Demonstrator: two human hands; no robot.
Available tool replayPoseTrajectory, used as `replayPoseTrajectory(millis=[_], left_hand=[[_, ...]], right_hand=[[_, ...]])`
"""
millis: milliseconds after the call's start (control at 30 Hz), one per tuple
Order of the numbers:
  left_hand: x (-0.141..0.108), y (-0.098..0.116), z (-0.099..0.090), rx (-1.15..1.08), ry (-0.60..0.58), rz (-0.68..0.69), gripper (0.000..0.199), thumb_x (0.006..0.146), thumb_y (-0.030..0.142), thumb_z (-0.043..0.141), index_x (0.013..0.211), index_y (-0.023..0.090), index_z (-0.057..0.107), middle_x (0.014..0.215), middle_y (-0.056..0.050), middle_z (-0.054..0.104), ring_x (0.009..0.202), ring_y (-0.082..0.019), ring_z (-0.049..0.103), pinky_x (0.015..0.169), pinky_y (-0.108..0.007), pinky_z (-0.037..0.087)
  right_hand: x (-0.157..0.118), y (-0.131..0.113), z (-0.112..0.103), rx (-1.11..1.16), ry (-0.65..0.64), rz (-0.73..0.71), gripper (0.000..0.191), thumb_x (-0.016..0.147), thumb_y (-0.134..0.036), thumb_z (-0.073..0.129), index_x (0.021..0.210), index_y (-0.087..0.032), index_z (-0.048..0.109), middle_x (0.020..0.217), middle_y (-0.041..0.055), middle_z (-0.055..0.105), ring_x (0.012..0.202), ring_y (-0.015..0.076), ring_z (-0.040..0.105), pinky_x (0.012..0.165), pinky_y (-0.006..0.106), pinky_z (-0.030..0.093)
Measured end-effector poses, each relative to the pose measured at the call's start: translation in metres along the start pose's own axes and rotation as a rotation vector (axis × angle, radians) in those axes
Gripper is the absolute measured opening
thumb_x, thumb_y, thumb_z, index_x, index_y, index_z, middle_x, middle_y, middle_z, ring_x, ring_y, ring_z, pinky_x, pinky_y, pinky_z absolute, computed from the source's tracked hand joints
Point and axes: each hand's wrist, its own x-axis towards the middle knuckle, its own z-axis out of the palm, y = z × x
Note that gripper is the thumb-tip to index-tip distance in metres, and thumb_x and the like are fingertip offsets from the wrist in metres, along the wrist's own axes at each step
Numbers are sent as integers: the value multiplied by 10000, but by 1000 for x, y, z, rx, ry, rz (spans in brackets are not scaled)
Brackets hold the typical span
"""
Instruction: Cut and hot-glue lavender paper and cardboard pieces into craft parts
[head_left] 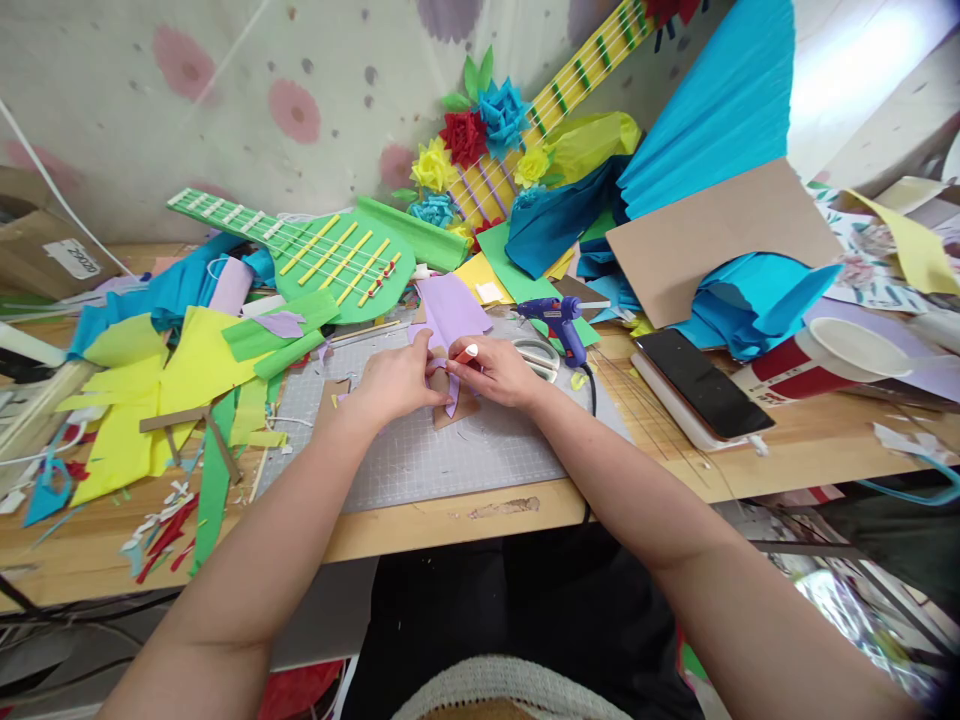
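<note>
Just beyond the hands (397, 384) lie purple paper (452, 306) and a glue gun (561, 322).

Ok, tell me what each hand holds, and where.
Left hand: purple strip, apparently pinched near its upper end. Right hand: orange, white-ended stick, by its orange part.

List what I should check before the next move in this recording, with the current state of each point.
1. Left hand on the purple piece: ok, fingers at its side.
2. Right hand on the work: ok, fingertips close to the left hand's, with a small red item showing at them.
3. Work over the grey cutting mat: ok.
4. Mat free of loose pieces: not ok, a brown piece lies by the left forearm.
5. Glue gun apart from the fingers: ok, it lies beyond the right hand.
6. Glue gun hot: cannot tell.
</note>
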Motion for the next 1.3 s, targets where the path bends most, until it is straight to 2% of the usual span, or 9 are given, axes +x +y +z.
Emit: replayPoseTrajectory(millis=[200, 267, 400, 533, 700, 900, 1067, 1300], left_hand=[[0, 0, 1, 0, 15, 10, 866, 644, 523, 639, 1348, 172, 275, 1083, -120, 651, 949, -303, 625, 772, -361, 442], [0, 0, 1, -15, 5, 6, 862, 647, 513, 643, 1347, 173, 272, 1093, -116, 648, 967, -299, 621, 776, -355, 442], [1, 0, 0, -48, -19, 1, 874, 644, 503, 659, 1352, 190, 254, 1115, -111, 640, 1033, -291, 597, 793, -343, 440], [1, 0, 0, -42, -22, 1, 883, 633, 514, 671, 1347, 200, 258, 1122, -116, 635, 1052, -293, 587, 803, -340, 439], [0, -1, -1, -31, -11, 37, 803, 689, 490, 616, 1349, 195, 265, 1124, -110, 639, 1035, -283, 597, 805, -339, 446], [0, -4, -4, 36, -21, 41, 599, 808, 295, 444, 1370, 187, 267, 1091, -102, 660, 953, -271, 636, 774, -355, 459], [0, -8, -2, 48, 3, 68, 593, 789, 210, 412, 1366, 175, 281, 1115, -95, 654, 931, -282, 641, 744, -366, 468], [1, -9, 0, 71, -7, 62, 603, 787, 202, 409, 1374, 177, 275, 1126, -110, 645, 938, -291, 637, 742, -373, 467]], right_hand=[[-1, 2, 3, 119, 8, 41, 297, 888, -417, 411, 742, -173, 495, 713, 11, 560, 635, 107, 468, 611, 247, 337], [0, 5, 5, 229, 44, 111, 297, 876, -440, 423, 767, -173, 497, 711, 5, 549, 628, 104, 468, 612, 249, 356], [5, 12, 9, 561, 212, 306, 326, 857, -515, 408, 813, -193, 435, 651, -26, 494, 562, 92, 471, 555, 242, 396], [8, 15, 13, 721, 166, 435, 364, 855, -560, 369, 772, -206, 374, 574, -45, 461, 519, 91, 490, 522, 236, 420], [8, 11, 16, 620, 66, 478, 329, 872, -511, 370, 774, -198, 385, 625, -35, 517, 558, 91, 517, 563, 238, 435], [8, 4, 15, 521, -35, 465, 299, 893, -467, 345, 804, -190, 412, 664, -32, 525, 592, 88, 512, 615, 245, 428], [8, 2, 14, 446, -95, 411, 333, 890, -494, 347, 837, -185, 457, 679, -15, 537, 638, 106, 516, 634, 256, 425], [8, 1, 13, 306, -187, 384, 355, 907, -472, 344, 972, -174, 526, 775, 23, 613, 723, 137, 569, 703, 279, 425]])
